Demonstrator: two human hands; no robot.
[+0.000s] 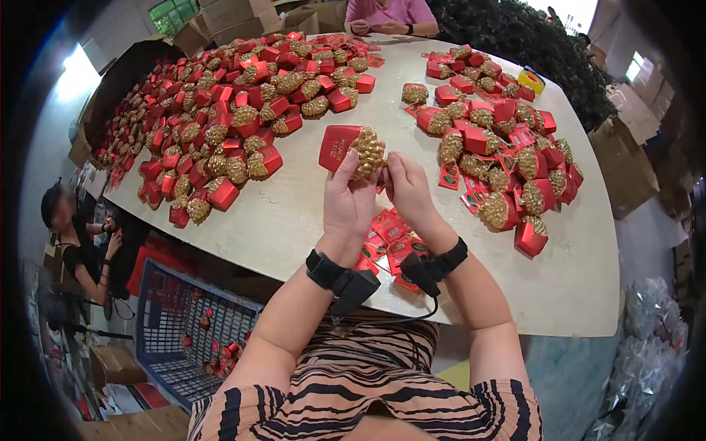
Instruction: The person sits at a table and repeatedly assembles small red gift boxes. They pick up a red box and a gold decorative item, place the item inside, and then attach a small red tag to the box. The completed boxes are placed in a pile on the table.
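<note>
My left hand point(348, 200) is closed around a red and gold ornament point(341, 145), a glossy red block-shaped base with a knobbly gold cluster. Its red base points left and the gold part faces right. At the gold end, the thumb and fingers of my right hand point(412, 192) pinch together; whatever is between them is too small to make out. Below my hands, several small red tags point(390, 226) lie in a loose heap near the table's front edge.
A large heap of similar ornaments point(246, 115) covers the table's point(283, 198) left side, with another pile point(507, 140) at right. A blue plastic basket point(163, 312) stands lower left. One person point(390, 16) sits across the table, another point(84, 250) at far left. Cardboard boxes point(625, 165) stand right.
</note>
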